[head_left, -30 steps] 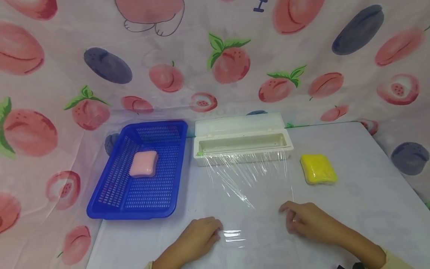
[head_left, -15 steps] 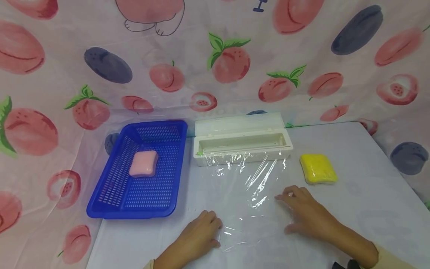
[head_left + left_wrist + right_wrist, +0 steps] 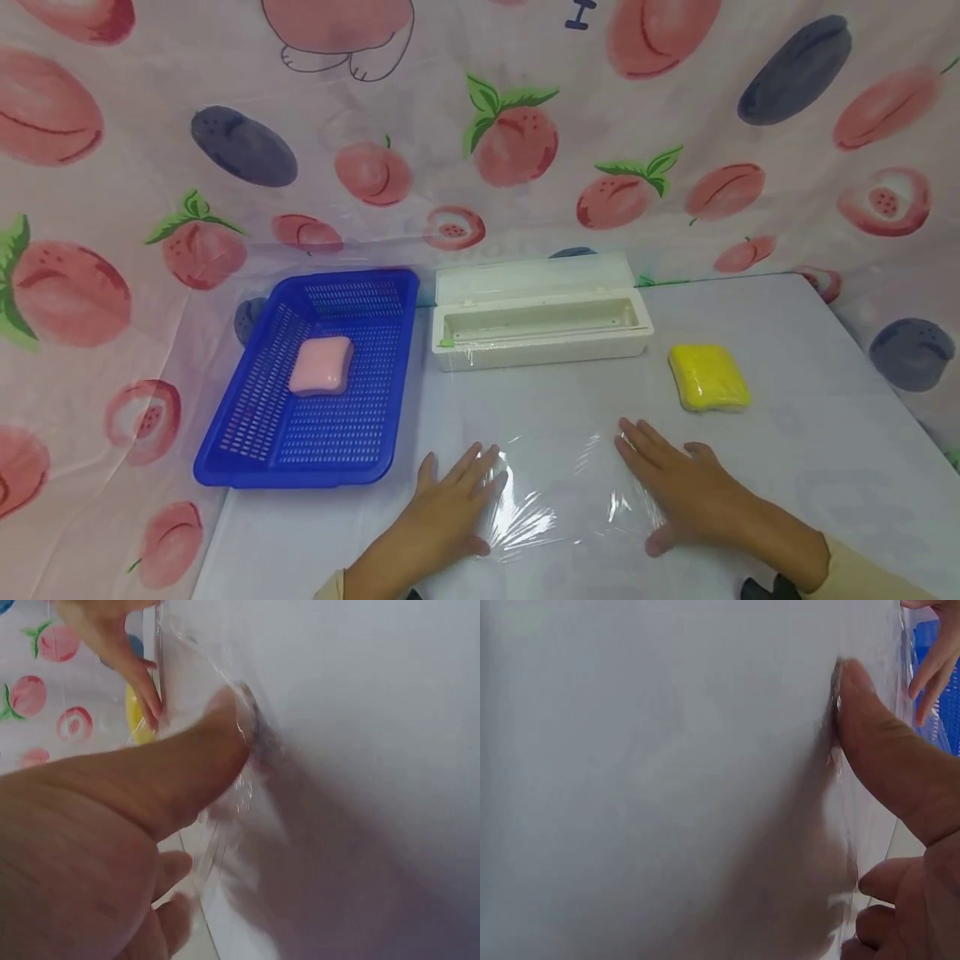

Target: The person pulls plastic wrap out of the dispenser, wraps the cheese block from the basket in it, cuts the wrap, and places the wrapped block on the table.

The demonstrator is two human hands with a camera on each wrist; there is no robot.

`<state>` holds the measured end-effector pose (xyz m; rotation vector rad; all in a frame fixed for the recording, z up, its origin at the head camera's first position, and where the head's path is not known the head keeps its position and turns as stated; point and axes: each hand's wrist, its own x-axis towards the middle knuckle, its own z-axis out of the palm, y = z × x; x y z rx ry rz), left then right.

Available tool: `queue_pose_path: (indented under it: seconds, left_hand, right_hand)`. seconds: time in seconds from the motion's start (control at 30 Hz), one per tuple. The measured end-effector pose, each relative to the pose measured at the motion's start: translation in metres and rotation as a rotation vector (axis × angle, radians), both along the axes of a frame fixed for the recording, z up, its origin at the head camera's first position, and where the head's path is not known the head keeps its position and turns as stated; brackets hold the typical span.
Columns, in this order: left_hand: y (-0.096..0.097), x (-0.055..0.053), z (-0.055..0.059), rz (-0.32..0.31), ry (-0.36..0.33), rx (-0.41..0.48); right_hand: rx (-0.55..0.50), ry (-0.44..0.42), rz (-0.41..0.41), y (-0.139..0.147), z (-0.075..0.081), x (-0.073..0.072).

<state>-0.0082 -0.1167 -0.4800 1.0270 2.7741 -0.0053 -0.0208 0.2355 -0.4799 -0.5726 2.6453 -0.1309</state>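
A clear sheet of plastic wrap (image 3: pixel 555 492) lies on the table between my two hands. My left hand (image 3: pixel 438 521) touches its left side with fingers spread, and its thumb (image 3: pixel 210 742) presses near the wrap's edge in the left wrist view. My right hand (image 3: pixel 686 492) touches the right side, fingers extended, its thumb (image 3: pixel 877 720) down at the edge in the right wrist view. Behind the sheet stands a long white wrap dispenser box (image 3: pixel 543 350), its lid (image 3: pixel 536 277) raised. Whether the sheet still joins the box is hard to see.
A blue plastic basket (image 3: pixel 300 477) at the left holds a pink rounded block (image 3: pixel 321 367). Beyond my right hand lies a yellow block (image 3: pixel 709 377) with a shiny film over it. A fruit-print cloth (image 3: pixel 517 108) hangs behind the white table.
My fingers have straightened and spread over the wrap. Its shiny creases near the box have gone, and bright wrinkles now show between my hands. Box, basket and blocks stay put.
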Motion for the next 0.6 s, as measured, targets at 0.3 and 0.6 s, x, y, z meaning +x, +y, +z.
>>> queue_pose_path:
  seconds: [0.3, 0.6]
  left_hand:
    - [-0.009, -0.009, -0.001, 0.012, -0.224, 0.024]
    - [-0.013, -0.015, -0.005, -0.014, -0.218, 0.01]
  right_hand:
    - [0.07, -0.076, 0.022, 0.004, 0.003, -0.006]
    - [0.069, -0.098, 0.016, 0.011, -0.004, -0.012]
